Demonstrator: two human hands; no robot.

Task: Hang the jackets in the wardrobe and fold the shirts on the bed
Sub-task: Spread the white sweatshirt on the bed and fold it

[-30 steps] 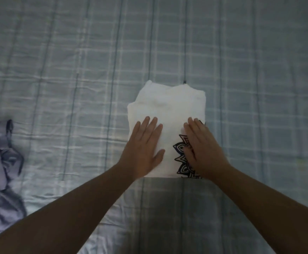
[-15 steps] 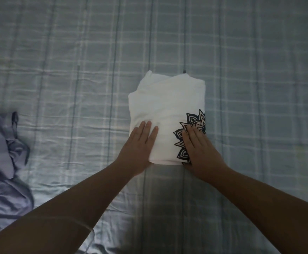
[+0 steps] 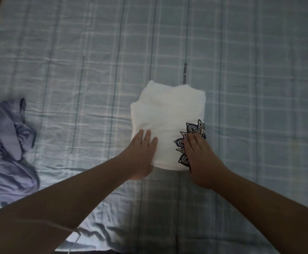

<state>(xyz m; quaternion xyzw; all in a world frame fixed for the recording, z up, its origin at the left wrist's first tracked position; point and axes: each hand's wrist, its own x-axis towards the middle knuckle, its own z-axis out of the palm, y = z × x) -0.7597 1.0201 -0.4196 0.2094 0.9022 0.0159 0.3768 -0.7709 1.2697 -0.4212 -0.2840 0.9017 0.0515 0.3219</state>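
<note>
Shirt folding, mid-bed: your left hand (image 3: 140, 154) and right hand (image 3: 201, 158) lie flat with fingers straight, pressing on the near edge of the folded white shirt with a black mandala print (image 3: 168, 121) on the blue plaid-sheeted bed (image 3: 241, 70). A crumpled lavender garment (image 3: 6, 153) lies well apart, at your left

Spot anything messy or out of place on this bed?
The lilac garment lies crumpled in a heap at the left. The white shirt under the left hand and right hand is folded, its far edge slightly uneven.
</note>
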